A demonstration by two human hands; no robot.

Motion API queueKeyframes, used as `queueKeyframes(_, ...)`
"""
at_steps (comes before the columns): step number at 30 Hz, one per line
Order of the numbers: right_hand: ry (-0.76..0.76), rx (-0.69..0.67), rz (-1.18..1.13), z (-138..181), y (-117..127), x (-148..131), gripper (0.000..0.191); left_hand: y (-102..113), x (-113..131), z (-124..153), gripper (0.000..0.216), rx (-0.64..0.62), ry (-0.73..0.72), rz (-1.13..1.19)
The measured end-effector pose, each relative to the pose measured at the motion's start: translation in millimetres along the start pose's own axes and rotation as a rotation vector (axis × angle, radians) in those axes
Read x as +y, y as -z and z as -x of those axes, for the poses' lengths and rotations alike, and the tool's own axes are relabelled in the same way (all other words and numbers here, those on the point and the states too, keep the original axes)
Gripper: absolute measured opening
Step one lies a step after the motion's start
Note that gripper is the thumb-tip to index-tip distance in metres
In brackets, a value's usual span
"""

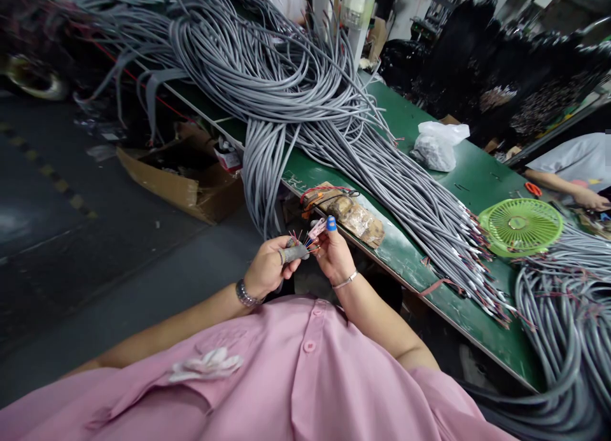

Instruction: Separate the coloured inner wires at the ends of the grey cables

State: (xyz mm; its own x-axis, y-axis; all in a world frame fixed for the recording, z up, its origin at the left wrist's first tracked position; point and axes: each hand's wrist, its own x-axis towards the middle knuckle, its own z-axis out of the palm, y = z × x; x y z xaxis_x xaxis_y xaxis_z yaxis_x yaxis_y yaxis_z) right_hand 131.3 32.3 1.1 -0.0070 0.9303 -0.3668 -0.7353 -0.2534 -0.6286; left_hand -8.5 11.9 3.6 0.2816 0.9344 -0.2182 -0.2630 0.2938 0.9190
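My left hand (271,267) is closed around the end of a grey cable (296,252), whose thin coloured wires fan out from the stripped tip. My right hand (334,253) pinches at those wires with its fingers together; one fingertip wears a blue cap (331,223) and a small pink tool or clip (317,228) sits beside it. Both hands are held in front of my pink shirt, just off the near edge of the green workbench (472,174).
A huge pile of grey cables (286,72) covers the bench and hangs over its edge. A green fan grille (520,226), a white plastic bag (436,145) and a taped brown block (353,215) lie on the bench. A cardboard box (191,180) sits on the floor. Another person's arm (563,186) rests at right.
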Motion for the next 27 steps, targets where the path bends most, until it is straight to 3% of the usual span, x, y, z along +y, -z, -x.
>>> queueKeyframes(10, -0.139, -0.134, 0.015, 4.8, 5.7, -10.7, 0.047, 1.3, 4.0, 11.2, 0.017, -0.041, 0.015, 0.088)
queueKeyframes(18, 0.046, -0.094, 0.189, 5.2, 9.3, -7.4, 0.038, -1.3, 4.8, 6.2, 0.016, -0.090, 0.075, 0.273)
queueKeyframes(27, -0.028, -0.142, 0.093, -0.5, 5.0, -10.7, 0.035, -1.9, 0.6, -1.5, 0.017, -0.111, 0.109, 0.303)
